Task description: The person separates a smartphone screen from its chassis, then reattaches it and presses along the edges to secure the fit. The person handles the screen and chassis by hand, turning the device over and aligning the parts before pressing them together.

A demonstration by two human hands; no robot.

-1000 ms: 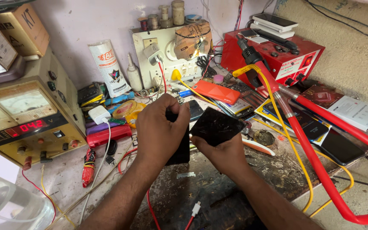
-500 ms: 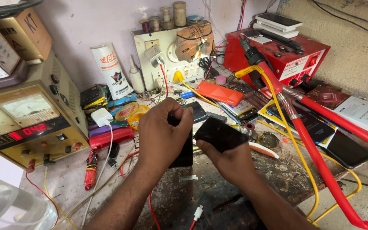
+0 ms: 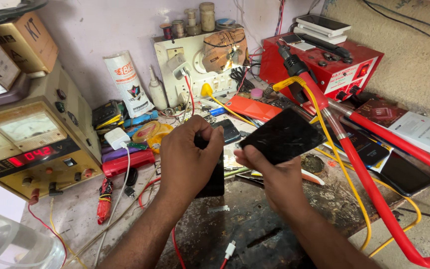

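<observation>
My left hand (image 3: 187, 157) grips a black phone body (image 3: 213, 179), held upright over the worn workbench; my fingers curl over its top edge. My right hand (image 3: 274, 172) holds a thin black cracked screen panel (image 3: 283, 136) by its lower left corner, tilted up and away to the right of the phone body. The two parts are apart, with a gap between them.
A beige power supply with a red digit display (image 3: 31, 149) stands at the left. A white socket board (image 3: 195, 69) is at the back, a red machine (image 3: 332, 67) at the back right. A red hose (image 3: 374, 194) and a yellow cable cross the right side. Phones, tools and a white charger (image 3: 117, 138) litter the bench.
My right hand has lifted the screen panel up and to the right, away from the phone body. My left hand has stayed on the phone body.
</observation>
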